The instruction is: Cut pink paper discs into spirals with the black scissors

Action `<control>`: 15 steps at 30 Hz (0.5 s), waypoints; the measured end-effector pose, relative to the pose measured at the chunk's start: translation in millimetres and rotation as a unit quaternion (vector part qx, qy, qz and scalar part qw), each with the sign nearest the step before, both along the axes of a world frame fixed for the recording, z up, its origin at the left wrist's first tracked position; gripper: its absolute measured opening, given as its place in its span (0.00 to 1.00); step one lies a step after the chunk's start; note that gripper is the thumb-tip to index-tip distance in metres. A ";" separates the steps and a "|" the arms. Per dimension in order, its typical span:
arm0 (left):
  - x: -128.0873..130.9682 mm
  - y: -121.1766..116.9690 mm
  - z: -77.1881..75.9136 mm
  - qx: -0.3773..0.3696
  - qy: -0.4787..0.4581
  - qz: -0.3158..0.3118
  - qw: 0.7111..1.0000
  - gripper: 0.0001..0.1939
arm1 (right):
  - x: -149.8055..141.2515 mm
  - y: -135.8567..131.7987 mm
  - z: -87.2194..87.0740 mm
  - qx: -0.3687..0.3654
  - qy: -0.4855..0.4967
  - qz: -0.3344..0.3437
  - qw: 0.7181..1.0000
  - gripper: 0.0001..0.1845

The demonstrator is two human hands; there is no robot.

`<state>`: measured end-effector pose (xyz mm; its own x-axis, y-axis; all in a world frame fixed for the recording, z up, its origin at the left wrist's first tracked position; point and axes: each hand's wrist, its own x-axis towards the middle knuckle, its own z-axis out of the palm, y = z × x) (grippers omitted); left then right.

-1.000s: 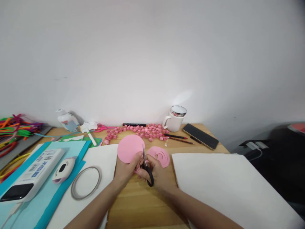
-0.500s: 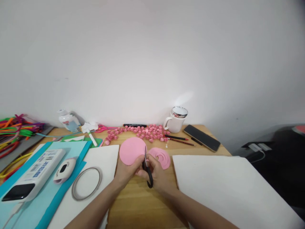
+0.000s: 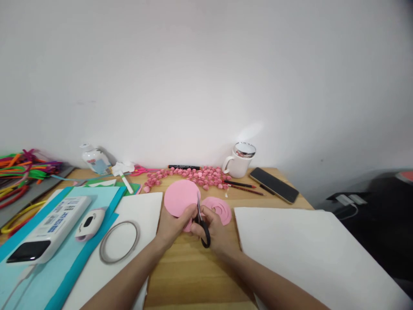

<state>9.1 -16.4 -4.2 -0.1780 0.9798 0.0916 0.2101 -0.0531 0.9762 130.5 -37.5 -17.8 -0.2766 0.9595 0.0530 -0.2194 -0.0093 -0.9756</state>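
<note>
My left hand [image 3: 176, 226] pinches a round piece of pink paper [image 3: 181, 197] near its lower right edge. In my right hand [image 3: 213, 232] are black-handled scissors [image 3: 205, 234], their blades pointing up along the right edge of the pink circle. A narrow bit of pink paper shows below the circle, by my left fingers. Just behind my right hand, a pink paper spiral [image 3: 221, 210] lies on the wooden table [image 3: 193, 275]. My fingers partly cover the scissor handles and the spiral's left side.
Many small pink paper rolls [image 3: 204, 176] lie behind my hands, near a white mug [image 3: 238, 161], pencils [image 3: 243, 186] and a phone [image 3: 274, 185]. White sheets [image 3: 300, 249] lie to the right. Left are a tape ring [image 3: 137, 241], a white power bank [image 3: 51, 228] and a white bottle [image 3: 96, 159].
The pink circle and both hands have shifted slightly up and right in view. A narrow bit of pink paper now shows beneath the circle. The scissors remain at its right edge.
</note>
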 end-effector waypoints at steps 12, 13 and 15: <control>2.5 1.4 1.3 0.016 0.017 0.013 1.000 0.12 | -2.0 0.0 -3.7 -0.007 -0.015 0.002 1.000 0.12; 2.5 1.4 1.5 0.015 0.019 0.012 1.000 0.13 | -2.0 0.7 -4.1 -0.007 -0.011 0.000 1.000 0.13; 2.9 0.8 2.8 0.006 0.024 0.000 1.000 0.14 | -1.8 2.4 -4.6 -0.003 0.007 -0.006 1.000 0.14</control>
<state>12.0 -15.7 -1.4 -0.1730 0.9785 0.1127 0.2567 -0.0657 0.9643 128.8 -35.1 -22.4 -0.2639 0.9632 0.0515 -0.2338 -0.0120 -0.9722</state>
